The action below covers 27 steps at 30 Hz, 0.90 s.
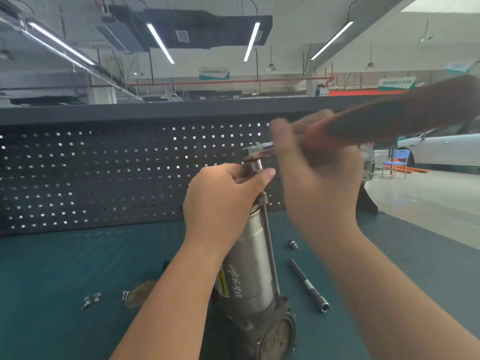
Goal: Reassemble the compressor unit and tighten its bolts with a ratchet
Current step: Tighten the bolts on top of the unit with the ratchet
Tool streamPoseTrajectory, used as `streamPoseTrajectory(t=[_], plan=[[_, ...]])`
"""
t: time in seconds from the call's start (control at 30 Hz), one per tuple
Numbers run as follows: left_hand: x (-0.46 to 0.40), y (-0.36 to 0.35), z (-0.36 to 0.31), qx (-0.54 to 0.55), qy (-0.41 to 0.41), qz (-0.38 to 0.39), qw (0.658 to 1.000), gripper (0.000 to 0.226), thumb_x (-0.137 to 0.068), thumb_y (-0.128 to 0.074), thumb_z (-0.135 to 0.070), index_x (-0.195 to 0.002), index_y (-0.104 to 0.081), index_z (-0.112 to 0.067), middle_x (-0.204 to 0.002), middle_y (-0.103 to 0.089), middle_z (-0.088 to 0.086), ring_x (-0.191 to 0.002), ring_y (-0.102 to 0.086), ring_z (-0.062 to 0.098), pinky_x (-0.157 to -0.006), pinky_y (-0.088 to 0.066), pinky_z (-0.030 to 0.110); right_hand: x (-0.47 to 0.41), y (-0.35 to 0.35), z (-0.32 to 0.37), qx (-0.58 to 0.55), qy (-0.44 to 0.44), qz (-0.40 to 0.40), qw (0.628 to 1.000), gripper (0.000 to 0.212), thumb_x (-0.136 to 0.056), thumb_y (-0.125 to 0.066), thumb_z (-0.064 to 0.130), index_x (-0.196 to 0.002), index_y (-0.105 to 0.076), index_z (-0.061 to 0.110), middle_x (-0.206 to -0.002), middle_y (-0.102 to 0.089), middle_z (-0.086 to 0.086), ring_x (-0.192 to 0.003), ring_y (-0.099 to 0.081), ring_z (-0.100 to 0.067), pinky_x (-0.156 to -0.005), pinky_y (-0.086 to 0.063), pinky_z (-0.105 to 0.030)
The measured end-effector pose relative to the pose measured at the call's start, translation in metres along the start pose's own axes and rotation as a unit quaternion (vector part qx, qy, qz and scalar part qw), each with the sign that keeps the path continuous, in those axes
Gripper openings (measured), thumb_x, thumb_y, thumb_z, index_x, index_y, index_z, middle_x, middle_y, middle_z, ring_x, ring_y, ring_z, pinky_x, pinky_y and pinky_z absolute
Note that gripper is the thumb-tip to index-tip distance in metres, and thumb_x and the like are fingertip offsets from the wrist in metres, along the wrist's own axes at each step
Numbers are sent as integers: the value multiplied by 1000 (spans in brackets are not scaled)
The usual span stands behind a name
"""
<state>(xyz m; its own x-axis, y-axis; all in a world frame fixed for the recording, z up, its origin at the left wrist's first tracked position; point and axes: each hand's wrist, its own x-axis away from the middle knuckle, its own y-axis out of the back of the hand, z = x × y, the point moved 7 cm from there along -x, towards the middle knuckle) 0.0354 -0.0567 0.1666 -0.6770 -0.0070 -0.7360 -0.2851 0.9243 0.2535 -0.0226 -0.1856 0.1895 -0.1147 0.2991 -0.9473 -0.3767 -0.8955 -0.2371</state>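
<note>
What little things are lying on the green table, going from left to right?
Small metal fittings → small bolts → flat brown part → compressor unit standing up → long bolt lying flat.

Left hand point(223, 196) fingers curled in a grip, right hand point(317, 175) raised, blurred, apparently gripping too

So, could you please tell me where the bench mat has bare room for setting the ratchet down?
Bare mat lies left, between the pegboard and small bolts. Crowded right of the compressor: long bolt, small fitting.
</note>
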Motion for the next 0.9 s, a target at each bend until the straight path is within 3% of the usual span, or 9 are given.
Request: streamPoseTrajectory(t=[0.13, 0.2, 0.3, 0.37, 0.47, 0.57, 0.67, 0.8, 0.9], plan=[[-2, 0, 1, -26, 3, 3, 1000, 48, -89, -62, -22, -42, -60, -31, -37, -49, -11, -41, -47, 7, -47, -36, 25, 2, -3, 5, 27, 41, 16, 999, 24, -88, -68, 20, -67, -56, 23, -59, -58, 9, -52, -54, -2, -53, -41, -16], [-3, -1, 3, -3, 1, 14, 1000, 30, -90, -65, -37, -62, -73, -31, -57, -68, -11, -62, -66, 9, -66, -55, 39, -3, 13, -28, -118, -133, -56, 982, 22, -94, -62, 21, -74, -55, 19, -49, -51, 10, -43, -47, -3, -48, -38, -18], [-2, -4, 2, -5, -16, 24, 1000, 19, -89, -65, -42, -78, -77, -33, -70, -73, -18, -77, -70, 7, -78, -57, 41, 12, 9, -76, -328, -402, -139, 844, 26, -99, -56, 21, -74, -54, 14, -48, -42, 5, -39, -34, -7, -43, -28, -20], [-2, -4, 3, -2, -13, 18, 1000, 14, -87, -67, -43, -80, -76, -36, -71, -72, -22, -77, -69, 1, -79, -57, 38, 11, 10, -69, -311, -348, -140, 873, 28, -98, -57, 19, -70, -57, 20, -51, -46, 5, -40, -38, -8, -44, -30, -20], [-4, -2, 7, 9, 8, 9, 1000, 26, -84, -71, -36, -58, -68, -34, -50, -62, -17, -48, -55, -5, -57, -44, 24, -1, 5, -7, -25, -27, -18, 999, 28, -92, -65, 20, -66, -55, 23, -54, -56, 7, -47, -52, -5, -50, -38, -16], [-4, -4, 4, -69, -8, 21, 997, 38, -88, -51, -27, -51, -47, -20, -44, -46, -4, -45, -40, 11, -48, -25, 22, 8, -15, 15, 123, 104, 69, 985, 20, -83, -70, 14, -68, -57, 18, -71, -59, 5, -58, -55, -10, -55, -39, -19], [-4, -2, 5, -8, 6, 19, 1000, 33, -90, -61, -38, -59, -69, -27, -51, -62, -16, -50, -56, 1, -59, -46, 26, 0, 7, -10, -32, -43, -23, 998, 22, -91, -65, 25, -70, -56, 24, -53, -55, 9, -46, -51, -3, -50, -39, -17], [-2, -4, 2, -12, -19, 29, 999, 23, -89, -65, -43, -77, -77, -28, -67, -72, -14, -74, -70, 10, -77, -57, 42, 14, 12, -76, -309, -398, -164, 848, 27, -98, -57, 20, -73, -51, 16, -46, -41, 5, -37, -34, -9, -45, -28, -21], [-3, -4, 5, 1, -7, 16, 1000, 15, -86, -68, -45, -75, -75, -36, -70, -72, -19, -73, -69, 4, -75, -57, 39, 6, 14, -51, -226, -259, -130, 930, 26, -97, -59, 20, -73, -50, 20, -48, -44, 8, -40, -41, -7, -46, -34, -20]])
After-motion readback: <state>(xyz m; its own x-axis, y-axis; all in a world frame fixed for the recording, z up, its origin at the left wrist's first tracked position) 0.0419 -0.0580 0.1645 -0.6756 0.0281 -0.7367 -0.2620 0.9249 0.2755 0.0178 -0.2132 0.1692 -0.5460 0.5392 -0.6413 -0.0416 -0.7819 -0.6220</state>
